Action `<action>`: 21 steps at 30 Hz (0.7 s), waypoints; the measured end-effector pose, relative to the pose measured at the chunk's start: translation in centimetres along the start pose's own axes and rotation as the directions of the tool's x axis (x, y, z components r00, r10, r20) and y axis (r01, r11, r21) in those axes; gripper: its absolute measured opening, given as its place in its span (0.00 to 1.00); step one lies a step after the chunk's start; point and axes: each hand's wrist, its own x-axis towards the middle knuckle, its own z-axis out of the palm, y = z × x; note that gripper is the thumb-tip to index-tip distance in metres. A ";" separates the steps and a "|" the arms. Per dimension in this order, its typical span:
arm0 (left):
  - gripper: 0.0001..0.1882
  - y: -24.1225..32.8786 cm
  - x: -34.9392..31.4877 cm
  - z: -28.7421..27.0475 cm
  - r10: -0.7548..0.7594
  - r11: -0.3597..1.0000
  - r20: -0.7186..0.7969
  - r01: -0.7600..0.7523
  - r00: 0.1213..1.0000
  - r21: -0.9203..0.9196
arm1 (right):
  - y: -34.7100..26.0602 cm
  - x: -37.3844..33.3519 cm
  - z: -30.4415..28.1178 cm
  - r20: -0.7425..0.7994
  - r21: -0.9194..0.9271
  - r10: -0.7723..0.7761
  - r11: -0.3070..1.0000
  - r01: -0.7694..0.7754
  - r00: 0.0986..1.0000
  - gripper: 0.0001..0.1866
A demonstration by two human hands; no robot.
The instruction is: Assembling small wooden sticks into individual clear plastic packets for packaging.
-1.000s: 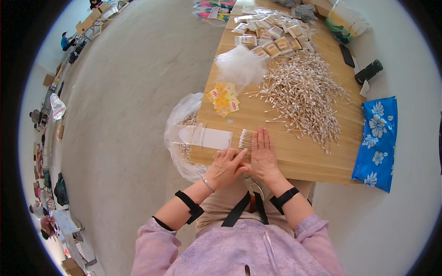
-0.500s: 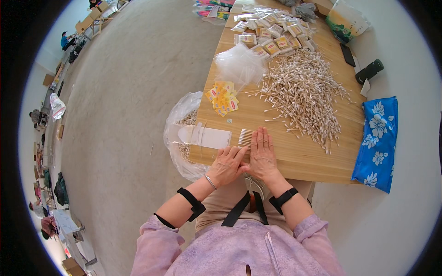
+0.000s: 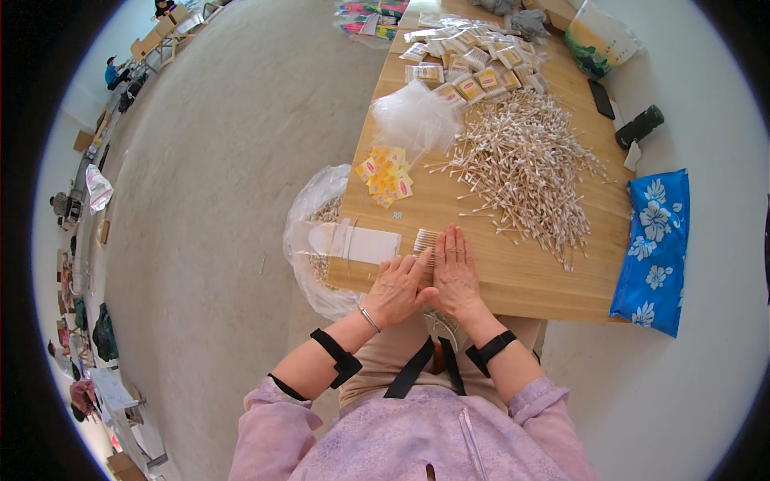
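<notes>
The row of cotton swabs (image 3: 425, 239) lay flat on the wooden table (image 3: 529, 280), near its front edge and between the two hands. The swabs were set side by side, with the long axis of each running roughly left to right, across the line of the right hand's fingers.

Right hand (image 3: 455, 280): open and flat, palm down, fingers straight, together and pointing away from the body. It stood directly against the right-hand side of the row; whether it covered any swab tips could not be told.

Left hand (image 3: 396, 290): index finger extended over the near part of the row, other fingers loosely bent. No held object was visible, and the underside was hidden, so its grip could not be confirmed. The row lay ahead and to the right of this hand. The right hand was the nearer along the row's side; the left reached it by the index finger.

Surroundings: a white card (image 3: 375, 244) lay left of the row; a large swab pile (image 3: 529, 160) lay beyond, to the right.
</notes>
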 end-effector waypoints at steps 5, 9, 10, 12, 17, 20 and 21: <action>0.37 0.2 0.4 -0.1 -0.024 0.999 0.013 0.024 1.000 0.026 | 0.2 0.0 0.6 -0.014 -0.039 -0.002 0.999 0.001 1.000 0.51; 0.37 0.1 0.4 -0.1 -0.020 1.000 0.007 0.020 1.000 0.016 | 0.0 0.0 0.5 -0.013 -0.040 -0.004 0.999 0.003 1.000 0.49; 0.36 0.2 0.4 -0.3 -0.036 0.999 0.027 0.035 0.999 0.009 | 0.0 0.0 0.3 -0.014 -0.041 -0.004 0.999 0.004 1.000 0.49; 0.36 0.3 0.5 -0.5 -0.050 0.999 0.047 0.050 0.998 0.001 | 0.0 0.0 0.1 0.013 -0.021 0.005 1.000 -0.004 1.000 0.49; 0.36 0.3 0.7 -0.5 -0.064 0.997 0.042 0.065 0.997 -0.030 | 0.0 0.0 0.2 0.001 -0.011 0.005 1.000 -0.005 1.000 0.51; 0.35 0.5 1.0 -0.9 -0.088 0.995 0.067 0.090 0.994 -0.042 | 0.0 0.0 0.4 0.004 -0.024 0.008 1.000 -0.007 1.000 0.52; 0.35 0.5 1.1 -0.9 -0.087 0.995 0.066 0.090 0.994 -0.043 | 0.1 0.0 0.5 0.000 -0.029 0.006 1.000 -0.006 1.000 0.53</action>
